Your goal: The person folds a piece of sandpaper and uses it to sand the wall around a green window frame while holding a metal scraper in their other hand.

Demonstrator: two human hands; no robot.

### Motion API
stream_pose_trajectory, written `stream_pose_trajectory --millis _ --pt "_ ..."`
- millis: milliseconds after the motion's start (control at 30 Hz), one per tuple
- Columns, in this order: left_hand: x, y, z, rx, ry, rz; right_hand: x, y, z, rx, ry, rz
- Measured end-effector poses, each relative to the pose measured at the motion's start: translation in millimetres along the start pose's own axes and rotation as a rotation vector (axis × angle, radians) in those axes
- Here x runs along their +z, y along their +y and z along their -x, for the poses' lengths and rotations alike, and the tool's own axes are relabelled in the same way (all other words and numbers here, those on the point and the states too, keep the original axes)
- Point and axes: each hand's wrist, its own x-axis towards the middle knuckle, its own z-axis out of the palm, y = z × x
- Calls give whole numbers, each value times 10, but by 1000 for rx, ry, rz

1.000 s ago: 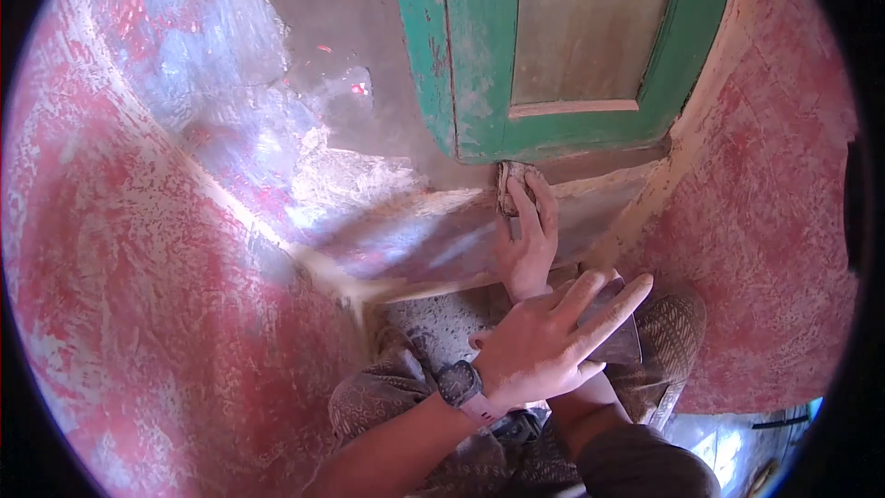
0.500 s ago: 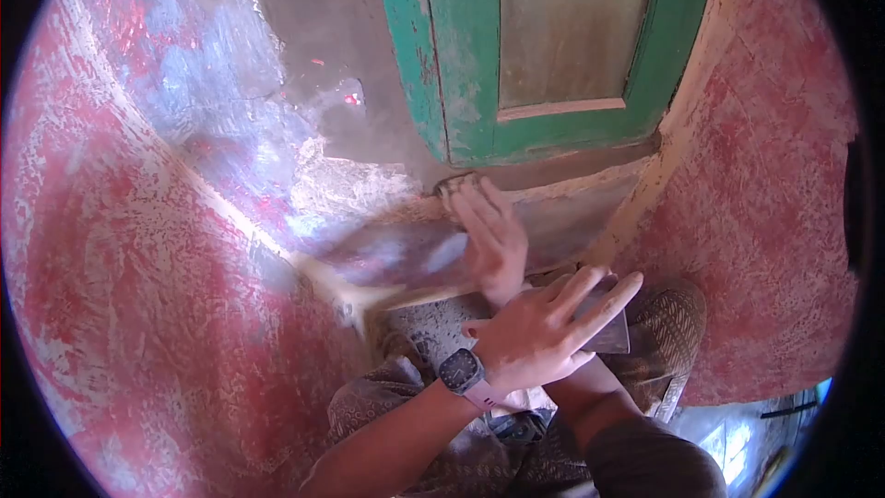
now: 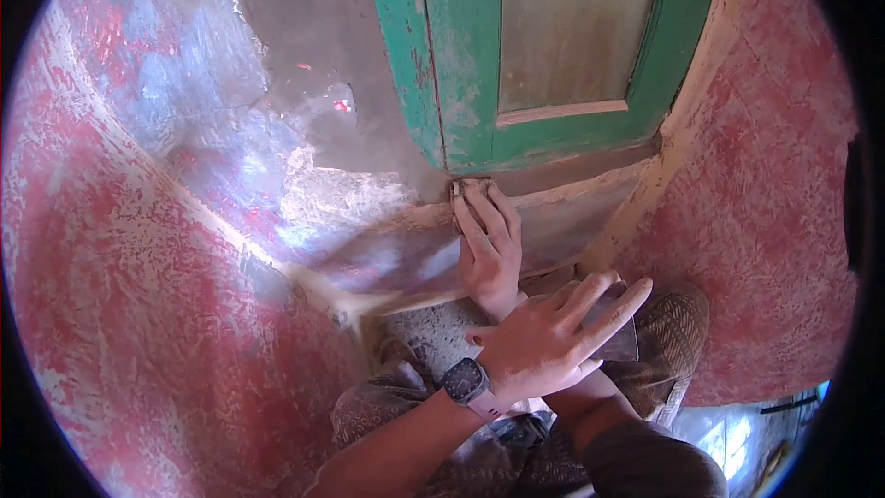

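My right hand (image 3: 490,254) reaches forward under my left forearm, its fingers laid over a small dusty rectangular block (image 3: 468,188). The block is pressed on the plaster strip (image 3: 544,175) right below the green door's (image 3: 470,134) lower corner. Crossed over my right forearm is my left hand (image 3: 553,337), back of the hand up, two fingers stretched apart. Beneath its fingers shows a flat dark plate (image 3: 625,347), partly hidden by the hand. A dark watch (image 3: 464,380) sits on my left wrist.
Rough red-pink walls stand on the left (image 3: 157,286) and right (image 3: 756,221). Patchy pale plaster (image 3: 341,198) lies left of the door, beside smooth grey plaster (image 3: 313,18). A dusty grey ledge (image 3: 433,327) is close before my patterned trousers (image 3: 678,341).
My right hand has gone from a motion blur to a clear view, the block now slightly farther right. My left hand and the plate have shifted a little down and right.
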Motion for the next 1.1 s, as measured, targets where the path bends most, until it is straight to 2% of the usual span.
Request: stream_pose_trajectory --millis 67,167,267,300,400,500,600,800,900,1000,1100 --pt "-2 -19 -6 1 11 23 -23 167 3 -62 0 -60" --pt "-12 -44 -1 9 19 33 -127 332 16 68 41 143" --pt "19 -34 -25 11 34 43 -12 95 41 30 4 94" --pt "35 -22 -34 14 32 50 66 -22 62 47 24 -61" --pt "39 -13 -59 25 -6 34 89 -160 21 58 -21 -120" --pt "31 -32 -8 -7 -55 28 -97 98 -6 95 -62 96" --pt "32 -75 -14 22 -3 67 -183 104 5 236 -28 190" --pt "42 -22 -33 6 -43 64 -20 -136 -45 135 -90 -112" --pt "55 -67 1 -3 -68 50 -231 43 -93 260 -128 134" --pt "27 -51 -19 -26 -51 65 -193 -28 -107 299 -83 159" --pt "71 -46 -45 14 -29 55 24 -197 -20 157 -52 -119"
